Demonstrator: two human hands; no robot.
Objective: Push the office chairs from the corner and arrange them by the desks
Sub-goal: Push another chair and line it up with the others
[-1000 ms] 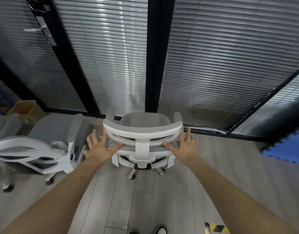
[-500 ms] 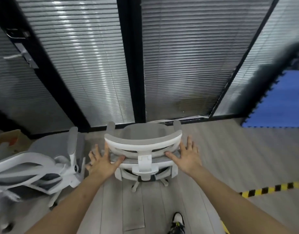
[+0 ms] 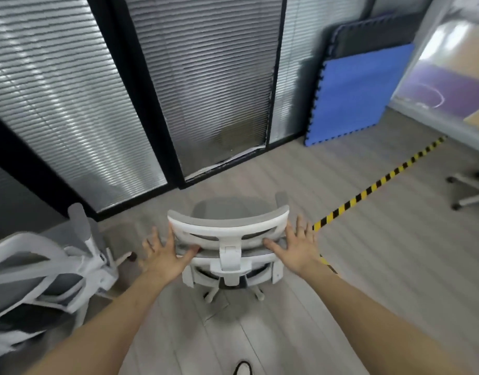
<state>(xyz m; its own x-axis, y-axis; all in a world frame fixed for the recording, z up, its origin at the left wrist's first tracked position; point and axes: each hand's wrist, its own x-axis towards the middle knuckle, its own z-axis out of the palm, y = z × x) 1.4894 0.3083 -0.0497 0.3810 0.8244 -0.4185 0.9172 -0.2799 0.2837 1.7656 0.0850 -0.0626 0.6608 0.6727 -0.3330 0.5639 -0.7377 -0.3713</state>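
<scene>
Flanking grey wood floor (image 3: 354, 266): slatted blinds (image 3: 211, 85), striped tape (image 3: 373, 185).

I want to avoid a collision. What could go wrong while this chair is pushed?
1. The second chair stands close on the left; the pushed chair may bump it.
2. The left hand and right hand only press with straight fingers, so the backrest may slip.

Ahead of you, slatted blinds (image 3: 211, 77) cover the glass wall. A blue foam mat (image 3: 360, 96) leans against it, and yellow-black tape (image 3: 378, 182) crosses the floor (image 3: 368, 266).
</scene>
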